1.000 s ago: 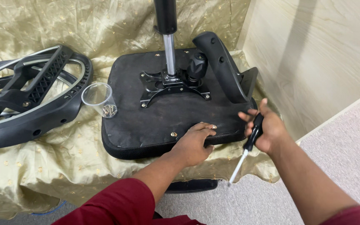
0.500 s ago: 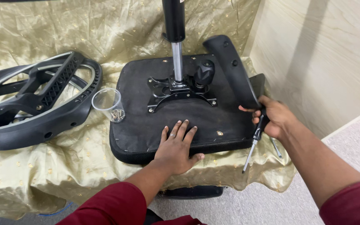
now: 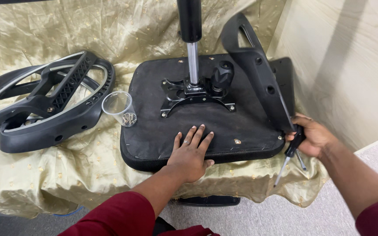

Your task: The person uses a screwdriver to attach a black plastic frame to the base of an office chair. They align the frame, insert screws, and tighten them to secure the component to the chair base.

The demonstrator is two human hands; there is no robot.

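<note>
The right hand is closed around a screwdriver, whose black handle is gripped at the near right corner of the upturned chair seat; the shaft is pointed down and toward the person, away from the seat. The left hand is laid flat, fingers spread, on the seat's near edge. A black armrest is seen rising just above the right hand. A clear cup is stood beside the seat's left edge.

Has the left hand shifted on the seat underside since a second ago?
Yes. The left hand slid left from the black upturned seat's right front screw hole toward its front middle, below the metal bracket.
</note>
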